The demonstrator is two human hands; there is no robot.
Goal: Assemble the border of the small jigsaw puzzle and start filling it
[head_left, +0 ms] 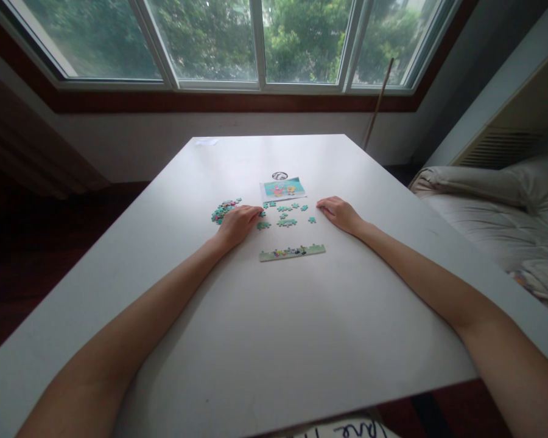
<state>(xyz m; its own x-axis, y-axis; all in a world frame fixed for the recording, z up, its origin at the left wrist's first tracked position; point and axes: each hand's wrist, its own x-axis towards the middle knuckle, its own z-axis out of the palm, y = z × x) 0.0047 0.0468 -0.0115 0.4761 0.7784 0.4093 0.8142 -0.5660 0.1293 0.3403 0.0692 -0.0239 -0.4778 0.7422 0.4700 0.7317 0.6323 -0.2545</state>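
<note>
Both my arms reach out across a white table (265, 316). My left hand (238, 222) lies palm down, fingers together and stretched flat, fingertips touching loose teal puzzle pieces (287, 216) scattered between my hands. A heap of puzzle pieces (223, 210) sits just left of that hand. My right hand (340, 211) rests flat on the table to the right of the loose pieces, holding nothing. A joined strip of puzzle pieces (292, 252) lies nearer to me, between my wrists. A reference picture card (283, 189) lies beyond the pieces.
A small dark round object (279, 176) sits behind the card, and a white scrap (207, 142) lies at the far left corner. A bed with pale bedding (497, 213) stands at the right. Windows (237, 42) and a leaning stick (378, 103) are behind.
</note>
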